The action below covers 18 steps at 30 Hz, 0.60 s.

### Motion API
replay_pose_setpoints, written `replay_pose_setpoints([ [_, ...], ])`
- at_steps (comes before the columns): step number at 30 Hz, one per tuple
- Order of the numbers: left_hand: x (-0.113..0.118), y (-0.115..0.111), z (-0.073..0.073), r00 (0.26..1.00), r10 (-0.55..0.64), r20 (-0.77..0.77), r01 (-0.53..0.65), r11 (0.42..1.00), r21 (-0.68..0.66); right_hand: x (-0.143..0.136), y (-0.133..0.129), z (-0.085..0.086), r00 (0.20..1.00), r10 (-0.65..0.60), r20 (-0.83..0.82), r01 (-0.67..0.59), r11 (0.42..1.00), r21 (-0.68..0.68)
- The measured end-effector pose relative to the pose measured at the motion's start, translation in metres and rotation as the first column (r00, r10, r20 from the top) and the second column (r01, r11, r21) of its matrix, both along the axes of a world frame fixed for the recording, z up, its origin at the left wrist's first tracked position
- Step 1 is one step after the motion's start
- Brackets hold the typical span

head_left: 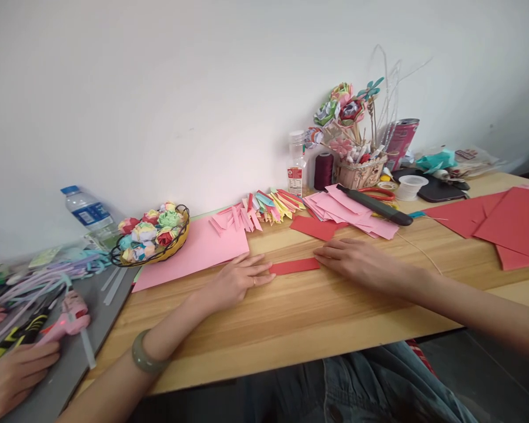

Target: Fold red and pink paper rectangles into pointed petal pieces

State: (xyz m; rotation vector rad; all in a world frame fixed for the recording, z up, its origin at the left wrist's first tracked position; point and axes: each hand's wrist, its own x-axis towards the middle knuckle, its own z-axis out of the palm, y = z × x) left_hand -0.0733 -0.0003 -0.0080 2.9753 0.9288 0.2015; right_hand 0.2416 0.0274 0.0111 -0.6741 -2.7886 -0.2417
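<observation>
Across the middle of the wooden worktop (247, 338), a red strip (295, 267) lies flat between the person's two hands. The left hand (238, 279) is palm down with its fingers spread, the fingertips at the strip's left end; a ring is on one finger and a green bangle (147, 359) on the wrist. The right hand (357, 261) covers the strip's right end, its fingers close together; whether it pinches the paper or only presses it, I cannot tell.

Just beyond the strip lies a red piece (312, 228), and to its far right a fan of pink slips (355, 216) with a black tool (374, 205) resting across them. Folded papers (262, 210) are heaped to the far left of the strip, near a pink sheet (203, 244). A basket (175, 251) of paper flowers (144, 232) stands at that sheet's left end, with a bottle (88, 214) behind it.

On the far side, near the wall, stand a clear jar (296, 164), a dark spool (323, 171), a flower pot (361, 174) and a pink can (402, 144). Red sheets (515, 226) overlap at right. At near left, another person's hand (22, 373) grips a pink glue gun (73, 314).
</observation>
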Motion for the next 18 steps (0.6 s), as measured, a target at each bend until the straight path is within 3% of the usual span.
replay_pose_setpoints([
  [4,0.002,0.005,-0.002,0.974,-0.004,0.228,0.014,0.999,-0.042,-0.008,-0.005,0.002,0.997,-0.072,-0.032,0.07,0.995,-0.073],
  [9,0.018,0.005,0.011,0.807,0.0,0.591,-0.04,0.998,0.055,-0.028,-0.008,0.001,0.986,-0.162,-0.045,0.147,0.96,-0.236],
  [12,0.029,-0.002,0.018,0.785,0.085,0.614,-0.099,0.995,-0.01,-0.034,-0.01,0.002,0.98,-0.197,-0.041,0.179,0.946,-0.272],
  [18,0.042,-0.012,0.012,0.852,0.221,0.475,-0.168,0.974,-0.153,-0.038,-0.017,0.003,0.965,-0.254,-0.069,0.217,0.916,-0.336],
])
